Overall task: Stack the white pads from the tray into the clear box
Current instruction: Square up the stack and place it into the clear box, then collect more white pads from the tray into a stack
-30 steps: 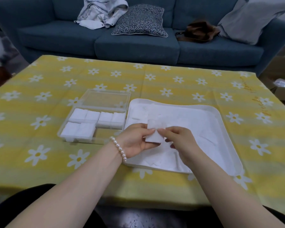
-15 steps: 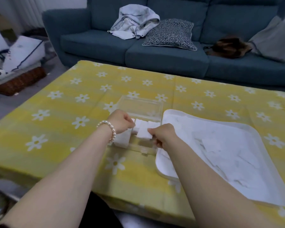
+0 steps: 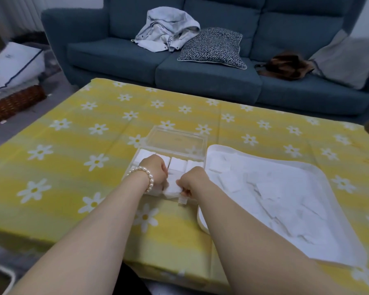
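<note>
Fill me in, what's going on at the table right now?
A person is packing white pads into a clear box on a yellow daisy tablecloth. Both hands are at the box's near edge: the left hand and the right hand grip a small stack of pads between them, setting it into a near compartment. The far row already holds pads. Many loose pads remain in the white tray beside the box.

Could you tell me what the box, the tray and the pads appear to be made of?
Clear box: glossy transparent plastic, since the tablecloth shows through. Tray: probably white plastic, smooth with a rounded moulded rim. White pads: soft matte cotton or similar fibre, seemingly.
</note>
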A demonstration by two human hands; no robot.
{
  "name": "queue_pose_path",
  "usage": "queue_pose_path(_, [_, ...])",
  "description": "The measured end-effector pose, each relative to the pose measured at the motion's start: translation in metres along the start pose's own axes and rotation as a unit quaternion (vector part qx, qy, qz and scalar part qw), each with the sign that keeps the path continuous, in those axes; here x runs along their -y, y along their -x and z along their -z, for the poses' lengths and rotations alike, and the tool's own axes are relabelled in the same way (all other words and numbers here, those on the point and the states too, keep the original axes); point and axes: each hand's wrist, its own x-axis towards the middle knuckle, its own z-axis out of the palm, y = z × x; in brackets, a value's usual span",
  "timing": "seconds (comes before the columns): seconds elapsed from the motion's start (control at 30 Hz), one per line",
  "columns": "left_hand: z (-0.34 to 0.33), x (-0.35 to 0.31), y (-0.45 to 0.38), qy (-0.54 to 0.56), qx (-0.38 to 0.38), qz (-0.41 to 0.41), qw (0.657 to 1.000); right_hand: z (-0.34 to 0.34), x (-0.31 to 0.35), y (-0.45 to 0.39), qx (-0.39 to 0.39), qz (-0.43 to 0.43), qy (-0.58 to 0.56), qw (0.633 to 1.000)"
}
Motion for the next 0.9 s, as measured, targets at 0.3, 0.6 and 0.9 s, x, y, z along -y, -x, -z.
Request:
queue_pose_path(0.3, [-0.007, 0.006, -0.005, -0.072, -0.015, -0.014, 0.997, -0.011, 0.003, 0.012, -0.054, 0.079, 0.193, 0.977])
queue_pose_path(0.6, [-0.007, -0.011, 0.0, -0.136, -0.04, -0.046, 0.989, 0.012, -0.021, 0.02, -0.107, 0.194, 0.082, 0.972])
queue_pose_path(0.9, [-0.045, -0.086, 0.032, -0.077, 0.046, -0.207, 0.974, 0.15, -0.148, 0.026, -0.151, 0.119, 0.176, 0.966])
